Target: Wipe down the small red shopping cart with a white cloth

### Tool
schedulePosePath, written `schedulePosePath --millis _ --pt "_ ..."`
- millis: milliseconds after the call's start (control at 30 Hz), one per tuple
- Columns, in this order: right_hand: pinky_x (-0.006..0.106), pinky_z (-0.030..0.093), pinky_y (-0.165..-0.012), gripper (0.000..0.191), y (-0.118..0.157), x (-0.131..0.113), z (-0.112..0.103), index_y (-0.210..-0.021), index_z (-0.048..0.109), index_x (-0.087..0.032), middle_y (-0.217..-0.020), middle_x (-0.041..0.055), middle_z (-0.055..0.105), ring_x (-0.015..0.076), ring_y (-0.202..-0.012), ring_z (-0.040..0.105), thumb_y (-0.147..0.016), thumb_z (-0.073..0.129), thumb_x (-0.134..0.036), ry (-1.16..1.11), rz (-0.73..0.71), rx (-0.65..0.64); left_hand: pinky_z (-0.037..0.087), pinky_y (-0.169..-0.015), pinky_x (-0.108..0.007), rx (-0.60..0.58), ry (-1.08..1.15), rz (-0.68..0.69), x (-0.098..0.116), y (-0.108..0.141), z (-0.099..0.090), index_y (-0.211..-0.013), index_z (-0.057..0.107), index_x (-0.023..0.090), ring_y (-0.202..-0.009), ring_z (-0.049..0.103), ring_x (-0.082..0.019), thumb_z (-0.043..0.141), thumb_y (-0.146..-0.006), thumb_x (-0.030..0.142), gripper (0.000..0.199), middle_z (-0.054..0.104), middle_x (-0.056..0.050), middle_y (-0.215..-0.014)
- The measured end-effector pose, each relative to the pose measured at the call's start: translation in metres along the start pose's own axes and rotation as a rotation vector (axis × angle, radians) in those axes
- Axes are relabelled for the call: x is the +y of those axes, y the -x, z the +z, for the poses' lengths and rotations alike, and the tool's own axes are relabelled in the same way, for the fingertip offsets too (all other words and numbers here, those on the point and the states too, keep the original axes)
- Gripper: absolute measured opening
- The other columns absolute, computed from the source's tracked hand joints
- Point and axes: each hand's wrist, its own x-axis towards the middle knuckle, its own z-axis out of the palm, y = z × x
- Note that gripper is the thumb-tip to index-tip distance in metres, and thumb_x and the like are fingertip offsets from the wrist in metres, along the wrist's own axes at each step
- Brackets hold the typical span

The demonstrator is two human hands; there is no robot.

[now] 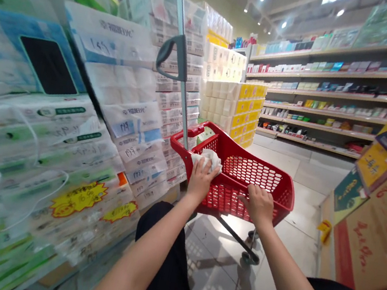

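Observation:
A red plastic shopping cart [253, 168] with perforated sides stands in front of me on the tiled floor. My left hand [201, 179] presses a crumpled white tissue [209, 160] against the near rim, close to the foot of the metal pole [183, 93]. Farther right, my right hand [260, 204] is closed over the same rim, fingers hooked on its top edge. A grey loop handle [175, 59] sits on the pole above the cart. Inside the cart's small rear section lies a pale green item [205, 135], partly hidden.
Stacked tissue packs [126, 103] line the left, with a phone-like dark screen [48, 67] and a white cable [38, 142] on them. Cardboard boxes [381, 228] rise at right. Yellow-and-white packs [246, 109] and stocked shelves [330, 89] stand behind the cart.

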Motion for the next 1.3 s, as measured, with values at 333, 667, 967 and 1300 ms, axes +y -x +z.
schedulePosePath --millis 333,667,967,1300 --pt "0.035 0.025 -0.074 0.023 -0.005 -0.012 0.002 -0.104 0.054 -0.016 -0.094 0.0099 0.062 0.0232 -0.084 0.048 -0.092 0.055 -0.035 -0.051 -0.007 -0.011 0.030 -0.120 -0.051 -0.061 0.137 0.198 0.077 0.012 0.026 -0.151 0.036 0.032 -0.146 0.030 -0.027 0.046 -0.097 0.017 0.058 0.046 -0.005 -0.150" --pt "0.034 0.024 -0.075 0.024 -0.007 -0.028 -0.002 -0.104 0.054 -0.018 -0.095 0.0090 0.060 0.0234 -0.085 0.046 -0.091 0.057 -0.037 -0.057 -0.008 -0.021 0.023 -0.121 -0.057 -0.017 0.030 -0.031 -0.003 0.003 0.014 -0.142 0.049 0.031 -0.149 0.023 -0.029 0.046 -0.093 0.011 0.053 0.046 -0.007 -0.149" --pt "0.035 0.024 -0.075 0.023 -0.007 -0.032 -0.001 -0.104 0.055 -0.018 -0.095 0.0099 0.061 0.0241 -0.086 0.045 -0.090 0.056 -0.035 -0.063 -0.030 -0.008 0.032 -0.119 -0.047 -0.059 0.104 0.249 0.036 0.015 0.024 -0.148 0.040 0.035 -0.147 0.029 -0.024 0.049 -0.093 0.013 0.061 0.046 -0.004 -0.149" --pt "0.035 0.025 -0.075 0.024 -0.009 -0.036 0.000 -0.103 0.054 -0.018 -0.094 0.0086 0.061 0.0234 -0.084 0.046 -0.092 0.056 -0.040 -0.072 -0.012 -0.007 0.027 -0.121 -0.051 -0.023 -0.014 0.001 -0.031 0.000 0.009 -0.143 0.048 0.029 -0.149 0.024 -0.028 0.045 -0.094 0.013 0.052 0.045 -0.007 -0.151"
